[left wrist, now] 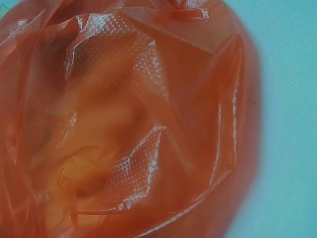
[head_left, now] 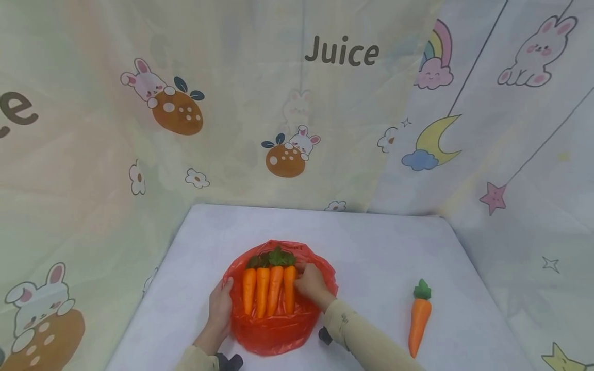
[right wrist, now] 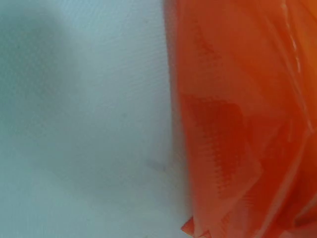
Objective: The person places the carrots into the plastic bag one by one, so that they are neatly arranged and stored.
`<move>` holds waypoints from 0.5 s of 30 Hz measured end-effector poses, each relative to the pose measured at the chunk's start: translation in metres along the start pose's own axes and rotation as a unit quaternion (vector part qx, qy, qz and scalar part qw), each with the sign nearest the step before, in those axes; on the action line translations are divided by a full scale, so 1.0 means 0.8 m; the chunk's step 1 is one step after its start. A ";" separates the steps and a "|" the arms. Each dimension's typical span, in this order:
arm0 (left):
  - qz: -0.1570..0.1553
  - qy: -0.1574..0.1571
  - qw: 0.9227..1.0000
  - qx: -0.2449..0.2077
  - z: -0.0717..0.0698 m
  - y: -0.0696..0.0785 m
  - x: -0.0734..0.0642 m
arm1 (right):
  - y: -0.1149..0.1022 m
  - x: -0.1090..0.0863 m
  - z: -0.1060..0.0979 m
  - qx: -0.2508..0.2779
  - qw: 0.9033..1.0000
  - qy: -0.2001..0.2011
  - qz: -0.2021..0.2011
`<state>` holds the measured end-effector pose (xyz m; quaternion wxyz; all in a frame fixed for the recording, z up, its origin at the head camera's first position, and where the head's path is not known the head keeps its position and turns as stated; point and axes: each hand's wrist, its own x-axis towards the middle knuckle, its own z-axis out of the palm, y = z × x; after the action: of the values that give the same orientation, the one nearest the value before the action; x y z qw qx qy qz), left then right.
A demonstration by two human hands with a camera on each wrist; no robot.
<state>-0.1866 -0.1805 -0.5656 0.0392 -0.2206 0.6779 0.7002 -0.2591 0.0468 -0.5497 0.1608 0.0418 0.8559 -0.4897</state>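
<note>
In the head view a red plastic bag [head_left: 271,332] stands with its mouth spread wide on the table. Several orange toy carrots [head_left: 262,291] with green leafy tops lie side by side inside. My left hand [head_left: 220,312] grips the bag's left rim, thumb on the inner side. My right hand [head_left: 313,282] reaches in over the right rim, its curled fingers at the upper part of the rightmost carrot [head_left: 290,291]; the far side of that grip is hidden. Both wrist views show the crinkled bag wall [left wrist: 193,99] [right wrist: 223,139] close up, neither hand visible there.
Another carrot [head_left: 419,322] lies alone on the white tabletop [head_left: 371,252], to the right of the bag. Dark wrist camera mounts [head_left: 230,362] show at the sleeves. A printed cloth [head_left: 241,93] with cartoon rabbits hangs behind and beside the table.
</note>
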 end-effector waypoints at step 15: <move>-0.006 -0.006 1.000 -0.005 0.002 0.001 0.001 | -0.018 -0.052 -0.050 -0.107 0.984 0.051 -0.131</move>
<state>-0.1877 -0.1791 -0.5653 0.0462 -0.2206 0.6726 0.7048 -0.2324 0.0772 -0.5057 0.0551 -0.0635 0.9084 -0.4096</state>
